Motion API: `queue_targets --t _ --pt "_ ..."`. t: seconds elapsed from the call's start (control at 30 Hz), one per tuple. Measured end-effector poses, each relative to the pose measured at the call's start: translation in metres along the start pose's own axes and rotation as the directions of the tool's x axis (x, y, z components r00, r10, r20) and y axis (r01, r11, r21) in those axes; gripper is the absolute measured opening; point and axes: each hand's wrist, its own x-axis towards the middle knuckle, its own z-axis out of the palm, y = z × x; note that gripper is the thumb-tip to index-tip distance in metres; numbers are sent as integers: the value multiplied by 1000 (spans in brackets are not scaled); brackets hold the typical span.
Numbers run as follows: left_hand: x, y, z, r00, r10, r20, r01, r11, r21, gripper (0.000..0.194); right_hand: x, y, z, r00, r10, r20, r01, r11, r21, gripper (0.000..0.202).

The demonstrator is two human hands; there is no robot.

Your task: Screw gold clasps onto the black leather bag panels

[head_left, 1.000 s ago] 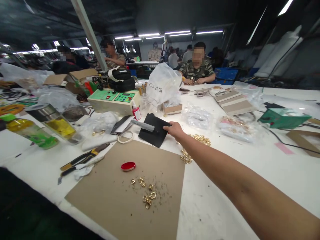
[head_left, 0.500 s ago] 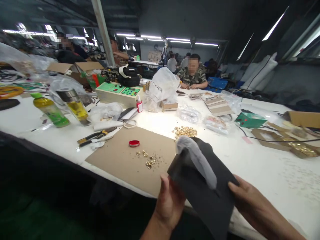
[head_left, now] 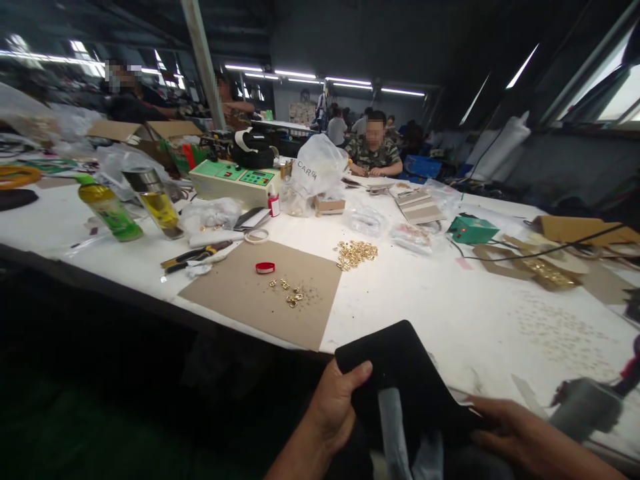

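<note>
A flat black piece (head_left: 400,360) with a pale grey strip (head_left: 393,427) hanging over its front is held low at the table's near edge. My left hand (head_left: 336,407) grips its left side, thumb on top. At its right edge my right hand (head_left: 500,423) pinches it, the fingers partly behind the piece. Beyond it, small gold metal parts (head_left: 356,253) lie in a pile on the white table, and several more (head_left: 294,299) lie on a brown board (head_left: 310,327) beside a red band (head_left: 265,267).
Pliers (head_left: 200,255), two bottles (head_left: 113,210), a cream control box (head_left: 233,183) and plastic bags (head_left: 320,163) stand or lie to the left and back. A green box (head_left: 473,230) with cables is at right. A grey machine part (head_left: 587,403) is near the lower right. A person (head_left: 375,150) sits across the table.
Both hands have lowered the black piece toward the table's near edge. Its grey strip now hangs down, and my left thumb lies on top. The view has shifted right.
</note>
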Motion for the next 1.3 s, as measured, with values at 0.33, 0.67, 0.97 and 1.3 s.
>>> queue_targets --t 0.33,0.67,0.97,1.3 --pt "-19 -30 -31 964 -74 -254 54 995 -88 49 155 -170 93 917 -388 94 396 914 -85 18" --pt "-17 -27 -48 899 -70 -433 8 989 -145 50 289 -206 219 895 -409 176 446 828 -341 13" --pt "-3 -15 -41 880 -132 -457 65 985 -159 50 305 -204 219 913 -363 187 408 821 -400 13" --pt "-4 -12 -13 914 -63 -402 53 998 -35 48 120 -168 91 982 -159 -104 184 933 311 16"
